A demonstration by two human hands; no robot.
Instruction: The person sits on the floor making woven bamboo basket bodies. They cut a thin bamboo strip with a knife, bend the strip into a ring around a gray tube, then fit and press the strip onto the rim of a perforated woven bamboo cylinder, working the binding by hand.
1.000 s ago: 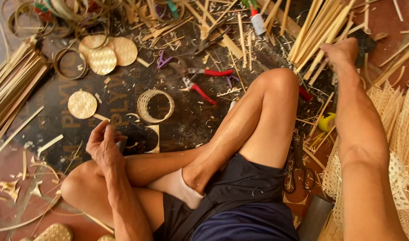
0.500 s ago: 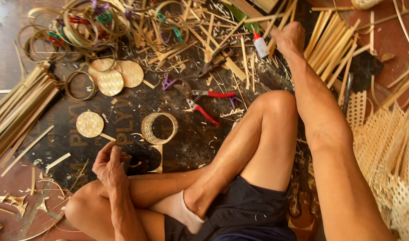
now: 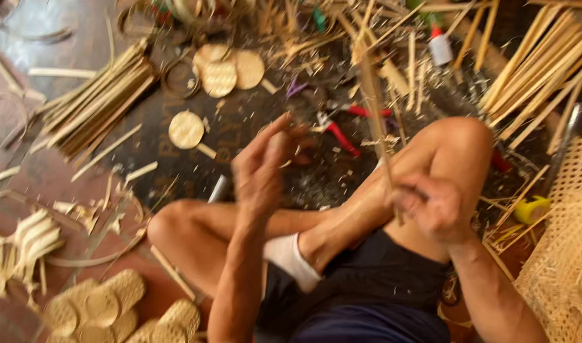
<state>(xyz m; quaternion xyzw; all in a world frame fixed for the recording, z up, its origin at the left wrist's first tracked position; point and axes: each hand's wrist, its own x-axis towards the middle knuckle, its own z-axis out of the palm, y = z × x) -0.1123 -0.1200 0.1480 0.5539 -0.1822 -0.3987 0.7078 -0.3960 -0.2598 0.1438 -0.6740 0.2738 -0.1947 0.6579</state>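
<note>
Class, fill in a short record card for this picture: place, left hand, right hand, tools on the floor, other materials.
Place: floor strewn with cane scraps
Left hand: raised, open, holding nothing
Right hand: gripping a thin cane strip, roughly upright
Tools: red-handled pliers
Other materials: bundle of flat strips, small woven discs, glue bottle

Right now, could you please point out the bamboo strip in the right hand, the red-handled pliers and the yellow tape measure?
bamboo strip point(image 3: 375, 108): head view, mid-length of the strip.
red-handled pliers point(image 3: 342, 138): head view, near red handle.
yellow tape measure point(image 3: 531, 209): head view, yellow casing.
</note>
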